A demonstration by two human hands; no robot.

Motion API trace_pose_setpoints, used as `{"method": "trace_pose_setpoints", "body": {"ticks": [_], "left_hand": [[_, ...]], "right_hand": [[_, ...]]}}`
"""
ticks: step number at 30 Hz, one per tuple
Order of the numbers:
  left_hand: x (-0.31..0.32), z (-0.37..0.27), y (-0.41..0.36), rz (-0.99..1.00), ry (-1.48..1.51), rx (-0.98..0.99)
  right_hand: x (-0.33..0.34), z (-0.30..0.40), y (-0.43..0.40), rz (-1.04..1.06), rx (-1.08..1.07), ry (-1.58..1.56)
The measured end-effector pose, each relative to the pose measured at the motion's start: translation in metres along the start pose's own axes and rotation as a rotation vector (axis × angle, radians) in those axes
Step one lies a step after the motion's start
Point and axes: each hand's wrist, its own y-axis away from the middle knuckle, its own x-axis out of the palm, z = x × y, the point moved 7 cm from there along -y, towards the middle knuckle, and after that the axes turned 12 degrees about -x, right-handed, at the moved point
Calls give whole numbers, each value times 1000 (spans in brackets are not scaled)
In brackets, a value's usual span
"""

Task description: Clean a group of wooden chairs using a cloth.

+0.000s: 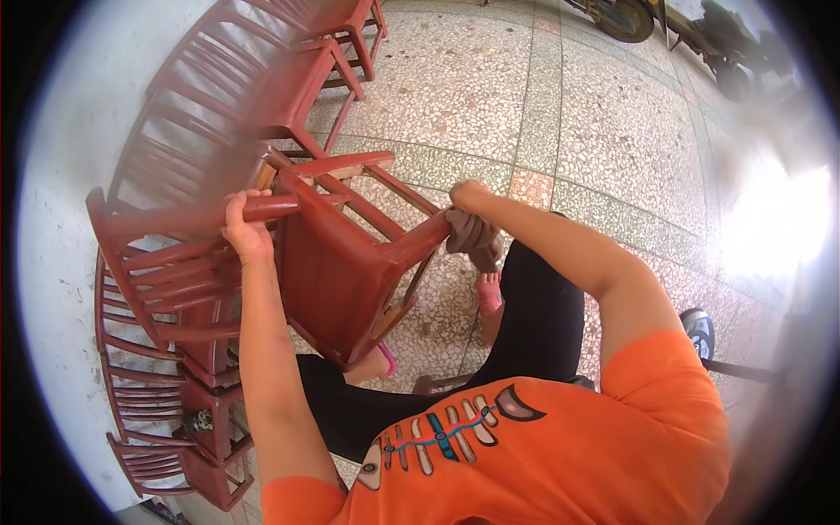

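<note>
A red-painted wooden chair is tilted before me, its seat facing partly up and its slatted back to the left. My left hand grips a back post of this chair just above the seat. On the other side, my right hand clutches a crumpled grey-brown cloth. That cloth is wrapped about the end of a chair leg, and its lower part hangs beneath the hand. The palm side of my right hand is hidden.
More red wooden chairs line the white wall on the left. A small greenish bundle lies on one lower-left chair. Parked motorbikes stand at the top right on the terrazzo floor. A shoe is at the right.
</note>
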Motion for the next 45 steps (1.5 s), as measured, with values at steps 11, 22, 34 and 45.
{"method": "trace_pose_setpoints", "body": {"ticks": [11,22,34,45], "left_hand": [[5,8,-7,16,21,-44],[-17,2,-4,-12,23,-109],[-10,9,-12,-3,9,-90],[-6,9,-9,27,14,-134]], "right_hand": [[-38,153,153,-508,-601,-341],[-16,138,162,-706,-618,0],[-26,146,176,-613,-539,-207],[39,56,112,-1086,-212,-356]]}}
